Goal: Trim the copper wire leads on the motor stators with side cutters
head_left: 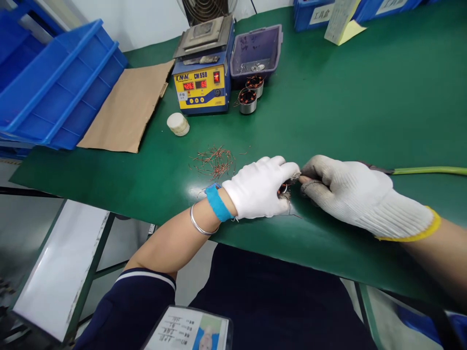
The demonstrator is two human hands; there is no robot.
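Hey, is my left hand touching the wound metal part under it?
Touching: the head view shows the left hand wrapped around the wound metal part, leaving only a little showing.

We see a wide green table with a smooth surface, its far edge set near a plain white wall. Overhead light leaves a soft pale sheen near the table's front edge. Below, we make out a light grey floor, a green metal leg at the right, and, at the left, a white panel in a green frame.
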